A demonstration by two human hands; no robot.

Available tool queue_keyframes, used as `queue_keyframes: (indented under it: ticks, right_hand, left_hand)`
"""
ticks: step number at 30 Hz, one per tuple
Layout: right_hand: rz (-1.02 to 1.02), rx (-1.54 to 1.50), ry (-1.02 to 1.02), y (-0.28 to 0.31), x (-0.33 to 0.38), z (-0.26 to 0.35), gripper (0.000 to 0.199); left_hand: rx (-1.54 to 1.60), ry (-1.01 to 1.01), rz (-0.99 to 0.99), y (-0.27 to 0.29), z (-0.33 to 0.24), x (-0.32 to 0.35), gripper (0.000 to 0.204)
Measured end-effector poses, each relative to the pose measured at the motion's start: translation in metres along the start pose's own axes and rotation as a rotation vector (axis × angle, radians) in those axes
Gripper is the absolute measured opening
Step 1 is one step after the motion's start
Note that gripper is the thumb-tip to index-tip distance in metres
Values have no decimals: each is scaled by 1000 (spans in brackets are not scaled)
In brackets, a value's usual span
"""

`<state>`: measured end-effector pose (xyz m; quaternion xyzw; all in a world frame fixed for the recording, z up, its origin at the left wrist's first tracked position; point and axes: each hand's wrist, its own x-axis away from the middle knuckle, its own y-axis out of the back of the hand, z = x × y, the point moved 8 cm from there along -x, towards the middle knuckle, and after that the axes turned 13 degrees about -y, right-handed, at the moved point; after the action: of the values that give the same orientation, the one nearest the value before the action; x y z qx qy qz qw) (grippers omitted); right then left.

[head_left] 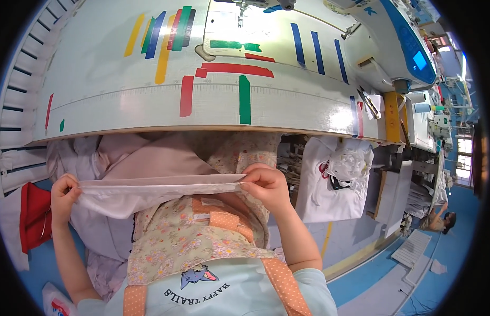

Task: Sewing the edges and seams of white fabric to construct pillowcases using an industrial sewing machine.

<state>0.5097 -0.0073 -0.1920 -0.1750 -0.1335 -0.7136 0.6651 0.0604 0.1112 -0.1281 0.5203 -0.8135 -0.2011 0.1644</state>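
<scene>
Between my two hands a pale pinkish-white fabric piece (pixel 150 192) is stretched along its straight edge, over my lap and below the table's front edge. My left hand (pixel 64 194) pinches one end of that edge, thumb against the fingers. At the other end my right hand (pixel 266 184) grips it between thumb and fingers. More of the pinkish cloth (pixel 150 155) drapes behind it toward the table. Above, the sewing machine's needle area (pixel 241 18) is lit, with no cloth under the presser foot that I can see.
The white sewing table (pixel 129 110) carries coloured tape strips and a printed ruler. Scissors or snips (pixel 370 104) lie at its right end. White cloth with a crumpled bundle (pixel 348 163) hangs at right. A red cloth (pixel 35 218) is at far left. A person (pixel 439 220) sits far right.
</scene>
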Motion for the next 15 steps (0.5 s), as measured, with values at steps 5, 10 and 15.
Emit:
queue_keyframes:
  ticks: [5,10,15]
  right_hand:
    - [-82,104,125,10,11,20,11]
    - [-134,138,186,16,17,31,14]
    - [-159,211,227,19,19,34,13]
  left_hand:
    - [1,-80,-16,-3,-5,-4,29]
    - [12,-149,-26,-6,-11,-12,31]
    - [-48,-227,-105,1,-27,-7,24]
